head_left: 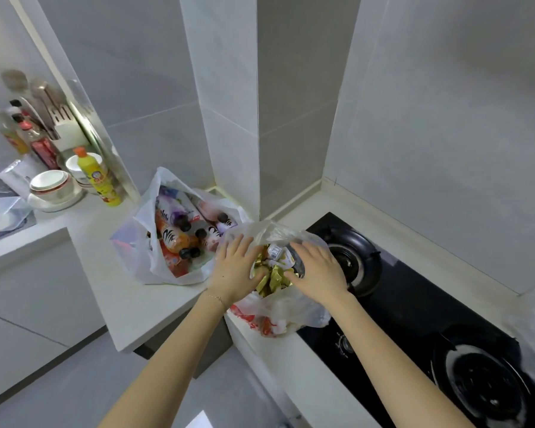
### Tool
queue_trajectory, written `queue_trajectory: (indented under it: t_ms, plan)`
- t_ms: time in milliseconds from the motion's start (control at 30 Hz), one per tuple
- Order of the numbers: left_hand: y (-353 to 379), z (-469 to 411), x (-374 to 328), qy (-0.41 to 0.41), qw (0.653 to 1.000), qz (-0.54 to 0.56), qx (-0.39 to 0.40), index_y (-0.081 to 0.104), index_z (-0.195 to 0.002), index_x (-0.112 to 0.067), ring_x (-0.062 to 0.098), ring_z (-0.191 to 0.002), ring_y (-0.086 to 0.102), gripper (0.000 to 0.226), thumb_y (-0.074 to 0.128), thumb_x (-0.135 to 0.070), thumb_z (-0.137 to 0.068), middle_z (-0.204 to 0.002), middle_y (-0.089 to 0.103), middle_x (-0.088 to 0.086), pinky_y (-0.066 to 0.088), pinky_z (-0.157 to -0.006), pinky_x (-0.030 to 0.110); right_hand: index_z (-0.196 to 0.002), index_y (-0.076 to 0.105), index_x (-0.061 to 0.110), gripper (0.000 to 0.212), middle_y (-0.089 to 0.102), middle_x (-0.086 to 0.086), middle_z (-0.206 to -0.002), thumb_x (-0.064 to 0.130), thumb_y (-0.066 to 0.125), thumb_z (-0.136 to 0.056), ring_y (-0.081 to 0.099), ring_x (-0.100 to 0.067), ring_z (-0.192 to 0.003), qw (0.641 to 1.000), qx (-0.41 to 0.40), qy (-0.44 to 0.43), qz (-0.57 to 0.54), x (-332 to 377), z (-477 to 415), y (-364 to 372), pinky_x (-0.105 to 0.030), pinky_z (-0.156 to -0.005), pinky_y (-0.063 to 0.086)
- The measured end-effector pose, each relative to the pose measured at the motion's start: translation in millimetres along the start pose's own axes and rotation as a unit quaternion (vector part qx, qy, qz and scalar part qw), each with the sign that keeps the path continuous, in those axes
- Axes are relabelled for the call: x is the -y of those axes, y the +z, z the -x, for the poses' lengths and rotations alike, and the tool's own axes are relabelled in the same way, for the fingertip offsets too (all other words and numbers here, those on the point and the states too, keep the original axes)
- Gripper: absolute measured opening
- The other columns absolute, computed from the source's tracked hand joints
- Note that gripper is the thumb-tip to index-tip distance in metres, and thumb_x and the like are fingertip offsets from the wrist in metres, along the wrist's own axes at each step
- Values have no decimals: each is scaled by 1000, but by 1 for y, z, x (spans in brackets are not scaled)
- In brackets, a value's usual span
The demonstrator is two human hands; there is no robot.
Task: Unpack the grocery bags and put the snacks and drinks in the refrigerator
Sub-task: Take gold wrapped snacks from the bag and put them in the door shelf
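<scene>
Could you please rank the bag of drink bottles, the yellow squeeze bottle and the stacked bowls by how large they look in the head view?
1. The bag of drink bottles is clearly the largest.
2. The stacked bowls and the yellow squeeze bottle look about alike, so I would not rank them.

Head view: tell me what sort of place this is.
A home kitchen, most likely: a gas hob set into the counter, stacked bowls beside a dish soap bottle, and a knife block against tiled walls.
</scene>
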State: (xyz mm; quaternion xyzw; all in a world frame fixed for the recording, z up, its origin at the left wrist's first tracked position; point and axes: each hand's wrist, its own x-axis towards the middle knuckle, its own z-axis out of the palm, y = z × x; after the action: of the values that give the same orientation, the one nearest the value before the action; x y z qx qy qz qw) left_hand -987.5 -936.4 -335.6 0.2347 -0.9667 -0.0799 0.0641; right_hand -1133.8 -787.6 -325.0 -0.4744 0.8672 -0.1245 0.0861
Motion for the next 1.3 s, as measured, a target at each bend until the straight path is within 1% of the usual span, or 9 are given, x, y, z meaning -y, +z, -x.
queue_trajectory:
  t_ms: [167,367,633,700,833,967,1133,1200,1300]
  plan:
    - [33,-23,14,25,997,17,67,40,-144,-17,30,-147,15,57,51,-42,-95,-154,31,8,9,-118,40,-148,30,28,67,37,2,-150,49,55,-90,32,-24,-138,997,66,38,-3,-6,-26,32,-42,-109,31]
    - [64,-41,23,28,991,1,131,44,-142,-21,37,-145,14,64,57,-48,-85,-153,30,13,1,-117,49,-148,30,26,69,39,-1,-149,48,58,-89,35,-26,-137,985,142,94,-17,-7,-42,66,-41,-112,27]
    - [88,-58,33,-5,975,-52,218,26,-149,-27,34,-148,-7,75,53,-58,-86,-160,7,9,-10,-117,52,-126,53,17,58,57,-7,-130,58,51,-86,49,-30,-124,963,197,185,14,-5,-54,96,-45,-103,36]
    - [91,-60,34,-4,973,-58,224,25,-150,-27,34,-148,-7,78,53,-60,-86,-161,6,9,-10,-117,52,-130,50,16,65,54,-7,-133,61,52,-84,48,-29,-124,958,206,198,31,-4,-56,99,-46,-103,34]
    - [97,-62,36,2,972,-53,228,22,-151,-29,33,-148,-9,79,51,-62,-86,-161,5,9,-12,-116,53,-148,23,14,96,41,-10,-145,68,59,-77,41,-29,-133,951,225,208,40,1,-58,107,-47,-104,29]
    - [96,-61,36,7,974,-29,223,27,-150,-26,31,-148,-7,74,54,-56,-88,-161,11,6,-12,-117,52,-150,16,18,102,36,-12,-147,64,66,-74,35,-31,-135,956,205,209,23,3,-56,116,-46,-108,26]
    - [97,-54,36,4,978,-1,207,22,-151,-26,28,-148,-1,70,51,-48,-91,-158,19,4,-8,-117,53,-152,6,9,113,23,-14,-153,52,75,-74,18,-30,-144,957,154,239,-55,0,-52,116,-43,-115,19]
    - [98,-53,35,-2,979,6,205,21,-151,-22,27,-148,1,70,50,-41,-91,-156,22,3,-6,-117,53,-150,12,8,108,25,-14,-153,49,76,-74,19,-30,-144,954,151,251,-68,0,-52,117,-42,-115,19]
    - [98,-52,31,-21,981,22,192,36,-141,-15,25,-147,11,53,47,-25,-90,-149,34,2,-1,-118,53,-141,32,13,88,34,-10,-145,47,77,-73,28,-27,-139,954,155,249,-70,-1,-50,118,-40,-111,26]
